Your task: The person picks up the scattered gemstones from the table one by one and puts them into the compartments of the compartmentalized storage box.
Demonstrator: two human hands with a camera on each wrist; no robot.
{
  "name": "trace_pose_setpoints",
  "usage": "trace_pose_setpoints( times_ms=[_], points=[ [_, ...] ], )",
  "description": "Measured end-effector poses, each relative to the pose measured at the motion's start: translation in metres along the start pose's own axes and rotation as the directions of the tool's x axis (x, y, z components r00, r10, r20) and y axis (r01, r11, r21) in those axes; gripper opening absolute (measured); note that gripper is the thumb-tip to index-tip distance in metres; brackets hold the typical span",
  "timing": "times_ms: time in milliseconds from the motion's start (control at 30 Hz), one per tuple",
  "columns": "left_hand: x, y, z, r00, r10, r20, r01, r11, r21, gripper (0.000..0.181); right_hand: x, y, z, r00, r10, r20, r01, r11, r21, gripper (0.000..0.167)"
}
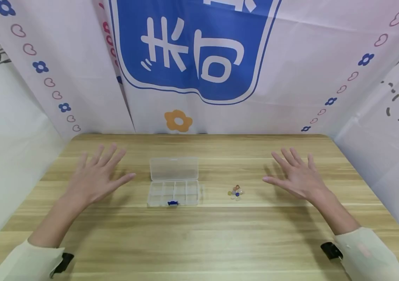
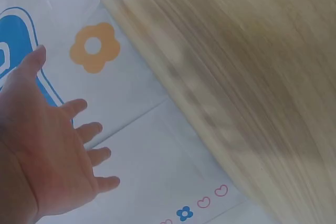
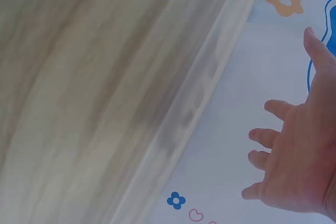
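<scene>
1. The clear box [image 1: 175, 193] sits on the surface [image 1: 192, 242] between the two hands, nearer the left; its compartments form two rows of four.
2. Its lid [image 1: 174, 169] is open, folded back to the far side, and a blue latch [image 1: 173, 203] marks the near edge.
3. Small beads [image 1: 237, 191] in mixed colours lie clustered right of the box, nearer the right hand.
4. The left hand [image 1: 95, 177] hovers above the surface, grip wide, fingers spread.
5. The right hand [image 1: 298, 175] matches it: raised, grip wide, thumb toward the beads.
6. Behind hangs white cloth [image 1: 154, 111] with a blue emblem [image 1: 220, 91] and an orange flower [image 1: 170, 118].
</scene>
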State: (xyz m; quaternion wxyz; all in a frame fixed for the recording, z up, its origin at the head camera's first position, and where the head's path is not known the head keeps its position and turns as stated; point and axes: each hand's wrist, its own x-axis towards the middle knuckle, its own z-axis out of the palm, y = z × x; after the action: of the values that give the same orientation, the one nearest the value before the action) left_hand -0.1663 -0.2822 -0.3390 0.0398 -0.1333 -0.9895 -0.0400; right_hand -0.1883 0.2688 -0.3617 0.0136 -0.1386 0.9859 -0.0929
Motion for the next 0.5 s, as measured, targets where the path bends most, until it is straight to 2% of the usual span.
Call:
trace_pose_setpoints(
  times_ms=[167, 300, 400, 500],
  points=[
    [0.001, 0.008, -0.001, 0.999, 0.045, -0.005, -0.045, 0.997, -0.060, 0.088, 0.002, -0.005, 0.002, 0.999, -0.036, 0.010, 0.035, 0.998, 0.052, 0.091],
    [0.003, 0.014, -0.001, 0.994, 0.083, -0.066, -0.091, 0.989, -0.116, 0.078, 0.002, -0.010, 0.004, 0.997, -0.081, 0.001, 0.081, 0.992, 0.098, 0.083],
    [0.005, 0.017, 0.000, 0.987, 0.127, -0.101, -0.145, 0.969, -0.199, 0.064, 0.004, -0.013, 0.008, 0.990, -0.137, -0.012, 0.138, 0.983, 0.124, 0.075],
    [0.008, 0.020, 0.003, 0.973, 0.204, -0.107, -0.226, 0.934, -0.276, 0.054, 0.007, -0.018, 0.012, 0.981, -0.196, -0.013, 0.195, 0.967, 0.162, 0.064]
  ],
)
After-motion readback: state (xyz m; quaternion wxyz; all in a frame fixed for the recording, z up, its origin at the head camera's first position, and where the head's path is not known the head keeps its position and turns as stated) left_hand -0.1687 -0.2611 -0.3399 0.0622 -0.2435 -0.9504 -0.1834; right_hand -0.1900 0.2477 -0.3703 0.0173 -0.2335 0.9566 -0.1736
